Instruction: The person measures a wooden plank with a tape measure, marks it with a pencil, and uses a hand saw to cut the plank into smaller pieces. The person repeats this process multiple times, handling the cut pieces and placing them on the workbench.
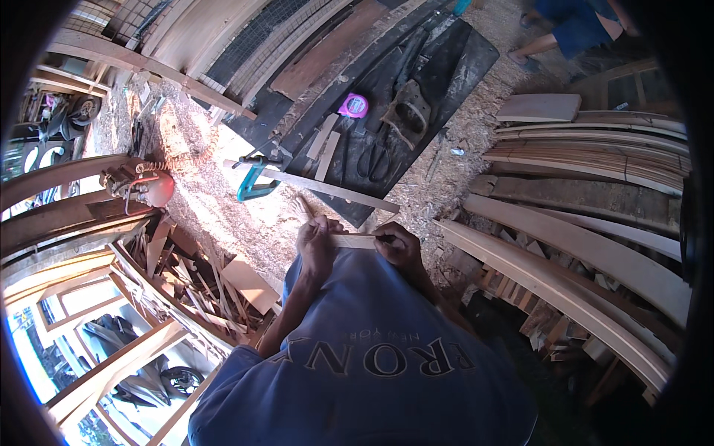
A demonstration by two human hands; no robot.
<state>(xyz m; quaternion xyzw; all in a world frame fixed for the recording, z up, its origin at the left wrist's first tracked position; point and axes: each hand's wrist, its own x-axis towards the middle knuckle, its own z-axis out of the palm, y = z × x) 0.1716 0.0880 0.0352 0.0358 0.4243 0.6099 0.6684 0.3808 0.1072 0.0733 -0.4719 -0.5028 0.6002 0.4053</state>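
Observation:
Close in front of my body I hold a short, pale strip of wood [354,241] level between both hands. My left hand [315,244] is closed round its left end, fingers curled. At the other end my right hand [399,244] pinches the wood. A dark workbench [446,89] lies just beyond. On it are a pink tape measure [354,105], a handsaw [407,115], scissors [373,162] and two small wood pieces [325,152]. A teal clamp [255,183] grips a long thin batten [335,190] along the bench's near edge.
Wood shavings [193,137] cover the floor. A red air compressor [155,188] stands at the left, near an offcut pile [193,275]. Long stacked boards [580,238] fill the right side. Another person [569,30] is at the far right. Framed panels [245,44] lean at the far left.

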